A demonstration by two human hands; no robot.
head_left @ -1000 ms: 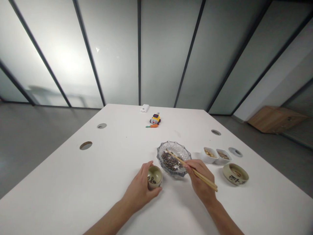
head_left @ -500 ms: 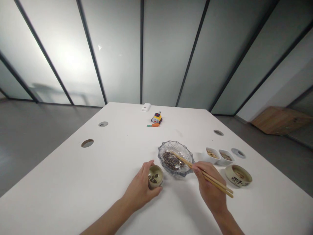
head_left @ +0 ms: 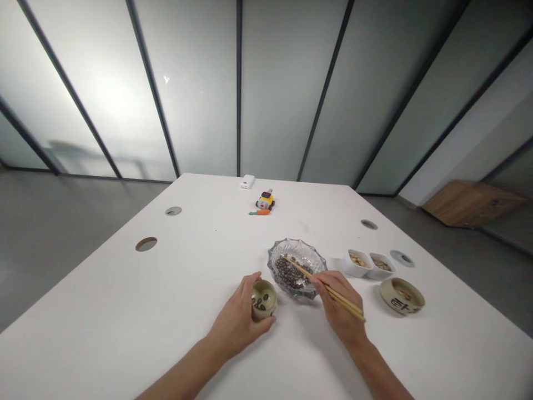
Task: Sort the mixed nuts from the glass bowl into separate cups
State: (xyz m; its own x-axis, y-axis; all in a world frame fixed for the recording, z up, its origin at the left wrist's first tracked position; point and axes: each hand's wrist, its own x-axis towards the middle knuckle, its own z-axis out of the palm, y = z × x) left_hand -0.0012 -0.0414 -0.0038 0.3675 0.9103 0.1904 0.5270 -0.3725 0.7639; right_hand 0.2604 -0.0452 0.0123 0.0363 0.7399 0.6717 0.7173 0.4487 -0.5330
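Observation:
My left hand [head_left: 238, 314] is wrapped round a small greenish ceramic cup [head_left: 270, 312] standing on the table, with several dark beans [head_left: 260, 303] inside it. Between the fingers of my right hand [head_left: 342, 306] is a pair of wooden chopsticks [head_left: 306, 273]. Their tips reach into a scalloped clear glass bowl [head_left: 320, 265], among a heap of dark, shiny beans [head_left: 291, 272]. Whether the tips pinch a bean is too small to tell. The glass bowl stands just beyond the cup, slightly to the right.
Two joined white dishes [head_left: 358, 268] with pale pieces stand right of the glass bowl. Nearer is a round ceramic bowl [head_left: 402, 297] with dark lettering. Farther back lie a toy carrot [head_left: 261, 212], a yellow toy vehicle [head_left: 265, 200] and a white box-like device [head_left: 247, 181]. The white tabletop [head_left: 200, 266] has round holes.
My right hand has moved left with the chopsticks, and their tips have shifted left within the glass bowl. My left hand stays round the cup. The whole view has shifted slightly.

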